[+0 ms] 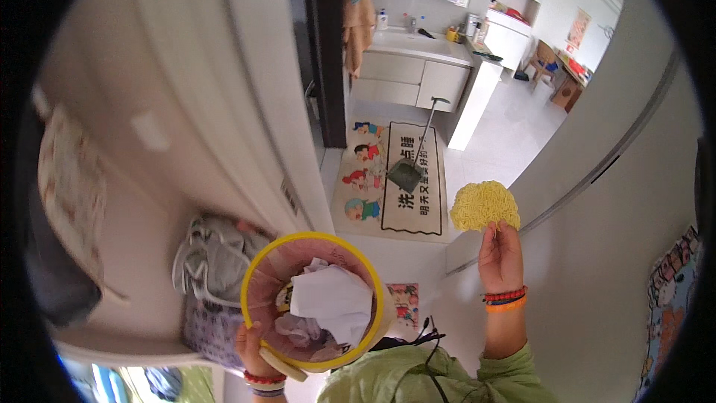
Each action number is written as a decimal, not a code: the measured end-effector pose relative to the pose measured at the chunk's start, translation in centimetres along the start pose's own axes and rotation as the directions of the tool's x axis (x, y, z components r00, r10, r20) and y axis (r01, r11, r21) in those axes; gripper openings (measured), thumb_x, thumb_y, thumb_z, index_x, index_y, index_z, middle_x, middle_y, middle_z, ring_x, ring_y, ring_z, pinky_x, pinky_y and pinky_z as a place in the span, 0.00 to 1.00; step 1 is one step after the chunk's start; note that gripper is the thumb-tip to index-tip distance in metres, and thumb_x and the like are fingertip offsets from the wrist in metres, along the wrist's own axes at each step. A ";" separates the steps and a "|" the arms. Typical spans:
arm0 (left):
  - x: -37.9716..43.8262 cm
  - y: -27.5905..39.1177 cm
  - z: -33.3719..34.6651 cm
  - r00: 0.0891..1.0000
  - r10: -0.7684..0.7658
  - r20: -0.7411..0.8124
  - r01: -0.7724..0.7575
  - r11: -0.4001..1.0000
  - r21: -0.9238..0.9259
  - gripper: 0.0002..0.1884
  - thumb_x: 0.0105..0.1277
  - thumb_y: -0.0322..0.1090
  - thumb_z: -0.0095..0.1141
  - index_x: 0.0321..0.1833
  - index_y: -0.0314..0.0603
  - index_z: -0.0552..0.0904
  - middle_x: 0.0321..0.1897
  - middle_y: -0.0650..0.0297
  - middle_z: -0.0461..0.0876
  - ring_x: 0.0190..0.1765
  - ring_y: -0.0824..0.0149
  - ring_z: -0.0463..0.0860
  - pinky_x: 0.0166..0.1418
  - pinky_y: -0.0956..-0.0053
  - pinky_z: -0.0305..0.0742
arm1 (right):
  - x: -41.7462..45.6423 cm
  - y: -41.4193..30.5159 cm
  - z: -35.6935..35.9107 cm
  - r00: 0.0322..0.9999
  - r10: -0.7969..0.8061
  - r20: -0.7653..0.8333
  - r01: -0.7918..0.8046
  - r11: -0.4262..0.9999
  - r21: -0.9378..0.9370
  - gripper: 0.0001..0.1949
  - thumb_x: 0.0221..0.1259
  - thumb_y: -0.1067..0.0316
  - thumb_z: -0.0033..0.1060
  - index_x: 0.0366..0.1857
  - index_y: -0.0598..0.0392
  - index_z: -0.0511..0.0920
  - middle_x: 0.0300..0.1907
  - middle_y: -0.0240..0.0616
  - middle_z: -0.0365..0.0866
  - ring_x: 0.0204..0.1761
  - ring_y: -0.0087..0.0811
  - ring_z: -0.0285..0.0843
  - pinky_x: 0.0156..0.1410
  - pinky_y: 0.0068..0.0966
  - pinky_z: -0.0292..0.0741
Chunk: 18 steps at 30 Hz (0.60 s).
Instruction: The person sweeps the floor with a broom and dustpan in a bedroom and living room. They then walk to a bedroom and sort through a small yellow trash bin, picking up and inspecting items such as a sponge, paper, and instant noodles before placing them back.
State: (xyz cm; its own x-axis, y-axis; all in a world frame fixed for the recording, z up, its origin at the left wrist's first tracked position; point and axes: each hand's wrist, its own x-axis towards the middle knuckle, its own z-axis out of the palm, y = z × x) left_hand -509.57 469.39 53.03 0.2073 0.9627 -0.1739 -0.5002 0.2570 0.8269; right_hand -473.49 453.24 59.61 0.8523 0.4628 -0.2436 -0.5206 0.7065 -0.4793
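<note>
My left hand (250, 350) grips the near left side of a waste bin (382, 313) with a yellow rim and pinkish liner. Crumpled white paper (330, 299) and thin translucent plastic (296, 329) lie inside it. The bin is held at waist height, its mouth facing up toward me. Out to the right, my right hand (502, 254) pinches the lower edge of a yellow block of curly dry instant noodles (485, 205) between thumb and fingers. The block is held well apart from the bin.
Ahead, a long-handled dustpan (406, 174) stands on a floor mat (358, 224) with cartoon figures and writing. Behind it is a white washbasin cabinet (391, 70). A dark door frame (327, 56) stands left, a pale door panel (582, 224) right. Grey fabric (218, 257) is piled left of the bin.
</note>
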 end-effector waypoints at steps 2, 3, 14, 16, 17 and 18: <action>1.6 -0.8 6.0 1.000 -0.023 -0.007 0.023 0.999 0.026 0.13 0.58 0.32 0.50 0.42 0.30 0.76 0.38 0.55 0.79 0.39 0.63 0.79 0.45 0.72 0.73 | 2.5 -2.0 0.1 0.999 -0.030 -0.020 0.030 0.999 0.016 0.03 0.58 0.74 0.53 0.34 0.59 0.74 0.34 0.32 0.77 0.38 0.23 0.77 0.46 0.15 0.79; 2.8 -1.6 7.9 1.000 -0.010 -0.002 0.010 1.000 0.019 0.13 0.58 0.32 0.50 0.41 0.30 0.76 0.37 0.55 0.79 0.38 0.63 0.78 0.44 0.72 0.73 | 4.1 -3.2 0.2 0.999 -0.038 -0.024 0.039 0.999 0.021 0.03 0.58 0.74 0.53 0.34 0.59 0.74 0.34 0.32 0.77 0.38 0.23 0.77 0.46 0.15 0.79; 15.8 -9.2 27.6 1.000 -0.013 -0.009 0.014 0.997 0.071 0.07 0.57 0.35 0.53 0.30 0.39 0.73 0.28 0.63 0.75 0.32 0.68 0.76 0.37 0.74 0.72 | 23.2 -9.6 -0.1 1.000 -0.008 -0.010 0.009 0.991 0.133 0.03 0.58 0.74 0.54 0.35 0.58 0.74 0.32 0.34 0.78 0.37 0.24 0.78 0.44 0.17 0.80; 18.0 -10.7 32.5 0.998 0.024 0.049 -0.031 0.990 0.136 0.07 0.58 0.34 0.54 0.29 0.39 0.73 0.27 0.64 0.74 0.30 0.68 0.75 0.35 0.75 0.72 | 28.7 -10.0 0.6 1.000 0.021 -0.016 -0.018 0.989 0.144 0.03 0.58 0.74 0.54 0.35 0.58 0.74 0.31 0.35 0.78 0.35 0.25 0.79 0.42 0.17 0.81; 19.3 -12.0 34.8 0.996 0.037 0.083 -0.051 0.985 0.167 0.07 0.58 0.34 0.54 0.29 0.39 0.73 0.26 0.64 0.73 0.30 0.69 0.75 0.34 0.76 0.71 | 31.4 -10.5 1.1 1.000 0.025 0.013 -0.027 0.985 0.169 0.03 0.58 0.74 0.54 0.35 0.58 0.73 0.31 0.35 0.78 0.35 0.25 0.79 0.42 0.17 0.81; 21.5 -13.4 36.9 0.991 0.039 0.125 -0.063 0.979 0.196 0.06 0.58 0.33 0.54 0.29 0.38 0.73 0.25 0.65 0.73 0.28 0.70 0.74 0.33 0.77 0.71 | 34.5 -11.3 1.9 0.999 0.017 0.046 -0.026 0.981 0.194 0.04 0.58 0.73 0.54 0.35 0.58 0.73 0.31 0.35 0.78 0.35 0.25 0.79 0.42 0.17 0.81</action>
State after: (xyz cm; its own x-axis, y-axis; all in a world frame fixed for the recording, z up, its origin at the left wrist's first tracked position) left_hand -467.37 483.57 57.98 0.2910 0.9539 -0.0737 -0.3382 0.1746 0.9247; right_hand -438.33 462.26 58.23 0.8401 0.4992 -0.2124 -0.5422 0.7847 -0.3004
